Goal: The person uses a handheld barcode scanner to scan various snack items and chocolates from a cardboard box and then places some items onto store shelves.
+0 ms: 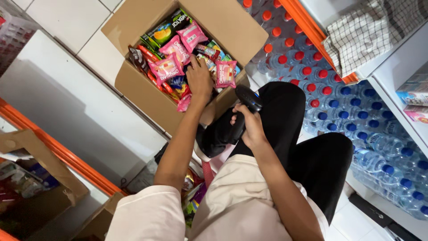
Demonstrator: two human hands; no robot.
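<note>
The person's left hand (199,78) is down inside the open cardboard box (133,82), palm down, fingers spread and buried among the snack packets (176,56); it rests on them, but from here I cannot tell whether it has actually closed on one. Just to the right of that hand lies a pink packet (226,73), its edge touching or nearly touching the fingers. The right hand (250,127) is held back over the lap, fingers curled firmly around the grip of a black handheld scanner (245,107), whose head points up toward the box's near corner.

The box sits on the white tiled floor (58,18) right in front of the crouching person's knees, flaps open, filled to the top with pink, green, red and dark wrapped packets lying at all angles. The person wears black trousers (312,156) and pale sleeves (147,216); between the legs a few more bright wrappers (194,201) peek out, partly hidden.

To the right of the box stand shrink-wrapped packs of water bottles (356,120), red caps nearer the box and blue caps further along, packed close together under a white shelf (401,67). A chequered cloth (370,31) lies on that shelf, and some small cartons (417,96) sit at its edge. An orange rail (58,149) crosses the lower left side, with another brown cardboard piece (40,165) beside it.
</note>
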